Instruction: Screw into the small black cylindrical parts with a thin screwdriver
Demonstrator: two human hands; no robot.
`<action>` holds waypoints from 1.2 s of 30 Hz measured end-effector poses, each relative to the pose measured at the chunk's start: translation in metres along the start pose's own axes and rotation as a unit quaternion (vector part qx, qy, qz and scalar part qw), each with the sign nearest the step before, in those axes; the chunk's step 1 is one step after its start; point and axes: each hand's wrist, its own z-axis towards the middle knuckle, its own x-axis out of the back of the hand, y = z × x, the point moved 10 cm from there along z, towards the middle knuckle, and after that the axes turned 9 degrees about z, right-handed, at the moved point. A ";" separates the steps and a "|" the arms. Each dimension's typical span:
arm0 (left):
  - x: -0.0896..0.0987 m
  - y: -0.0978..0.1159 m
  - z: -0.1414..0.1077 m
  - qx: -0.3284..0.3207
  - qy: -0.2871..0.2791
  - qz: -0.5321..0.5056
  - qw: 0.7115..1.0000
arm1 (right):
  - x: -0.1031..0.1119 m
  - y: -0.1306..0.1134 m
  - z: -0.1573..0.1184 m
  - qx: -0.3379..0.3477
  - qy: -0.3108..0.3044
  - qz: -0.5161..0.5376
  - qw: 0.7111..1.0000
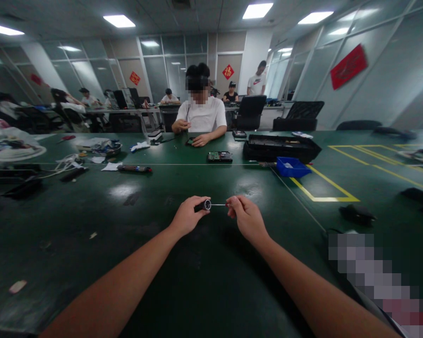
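Over the middle of the green table, my left hand [187, 217] is closed around a small dark cylinder [207, 205] with a shiny ring at its end. A thin metal shaft [218, 204] runs between this cylinder and my right hand [246, 216]. The fingers of my right hand pinch the shaft's other end, which looks like a slim screwdriver with a bit of red showing; most of its handle is hidden. The shaft's tip reaches the ringed end, but whether it goes inside cannot be made out.
Across the green table [144, 263] a person [201, 115] in a white shirt handles a circuit board. Between us lies an open device with a green board [219, 157]. To the right are a black tool bag [282, 148] and a blue bin [292, 166]; a dark cylindrical tool [134, 169] lies left.
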 end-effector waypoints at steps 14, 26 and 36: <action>0.013 0.027 0.002 -0.088 0.028 0.114 0.989 | 0.007 0.052 0.006 -0.139 0.074 0.258 0.953; -0.003 0.011 0.003 -0.039 -0.023 0.096 0.994 | 0.021 0.031 0.001 -0.078 0.108 0.134 0.982; 0.002 0.015 0.002 -0.037 0.000 0.099 0.994 | 0.009 0.024 0.003 -0.039 0.068 0.089 0.993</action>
